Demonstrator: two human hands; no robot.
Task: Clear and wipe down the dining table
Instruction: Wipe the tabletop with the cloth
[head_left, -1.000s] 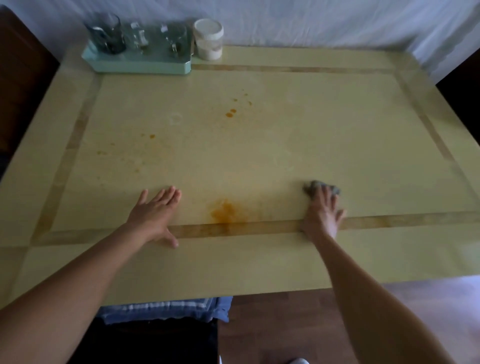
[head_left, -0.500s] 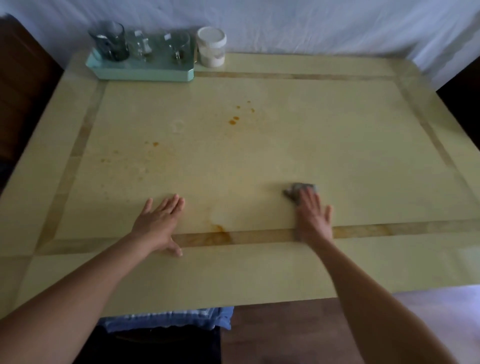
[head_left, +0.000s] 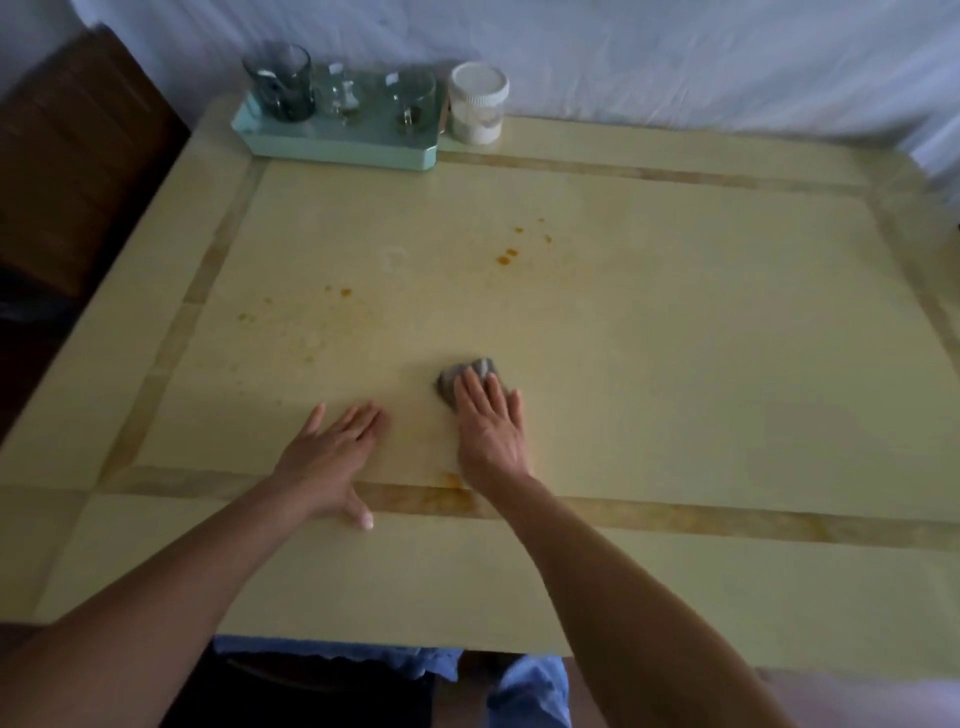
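A pale yellow dining table (head_left: 675, 364) with darker inlay bands fills the view. My right hand (head_left: 488, 426) lies flat on a crumpled grey cloth (head_left: 457, 376), pressing it onto the table near the front middle. The cloth's far edge sticks out past my fingertips. My left hand (head_left: 332, 457) rests palm down on the table just to the left, fingers spread, holding nothing. Orange stains (head_left: 506, 257) dot the middle of the table, smaller orange spots (head_left: 343, 292) lie to the left, and a faint orange smear (head_left: 452, 486) sits by my right wrist.
A mint green tray (head_left: 332, 143) at the back left carries three glasses (head_left: 278, 80). A white-lidded jar (head_left: 477, 101) stands beside it. A dark wooden chair (head_left: 78, 156) stands at the left, and white fabric (head_left: 675, 62) hangs behind the table.
My right hand has slid the cloth leftwards across the front of the table, over the large orange stain, which is now mostly gone. My left hand has stayed planted.
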